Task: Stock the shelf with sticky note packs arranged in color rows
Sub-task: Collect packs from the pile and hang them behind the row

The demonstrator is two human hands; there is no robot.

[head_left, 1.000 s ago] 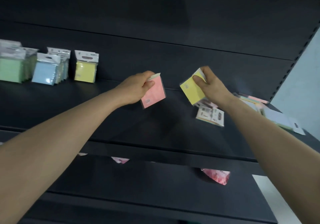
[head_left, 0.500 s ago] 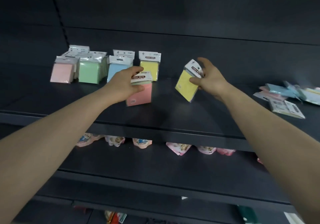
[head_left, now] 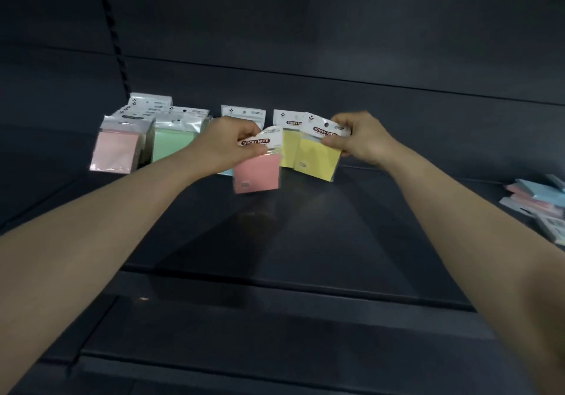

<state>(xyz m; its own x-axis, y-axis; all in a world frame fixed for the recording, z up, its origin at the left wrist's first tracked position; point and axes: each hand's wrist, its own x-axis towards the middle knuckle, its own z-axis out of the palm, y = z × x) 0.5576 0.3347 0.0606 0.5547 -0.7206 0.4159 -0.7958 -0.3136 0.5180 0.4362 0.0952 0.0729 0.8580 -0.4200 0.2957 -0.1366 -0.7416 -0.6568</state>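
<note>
A pink pack of sticky notes [head_left: 258,173] hangs above the shelf [head_left: 305,229], pinched by its white header card in the left hand [head_left: 226,145], whose fingers curl round the top of the pack. Just to its right a yellow pack [head_left: 318,160] is gripped the same way at its header by the right hand [head_left: 367,137], thumb on the front of the card, the pack tilted with its lower edge near the shelf. The two held packs are close together but do not clearly touch. Behind them, packs stand upright along the back of the shelf in colour order from the left: a pink row [head_left: 117,148], a green row [head_left: 174,142], a blue pack [head_left: 243,114] and a single standing yellow pack [head_left: 287,147]. The left hand and the pink pack cover most of the blue one, so only its header and a lower corner show. The held yellow pack overlaps the right side of the standing yellow one. The green and blue packs lie between the held pink pack and the pink row. At the far right edge a loose pile of packs [head_left: 538,199] lies flat, well apart from the rows. A slotted upright strip [head_left: 117,36] runs down the dark back panel, and a lower shelf [head_left: 275,333] shows below.
</note>
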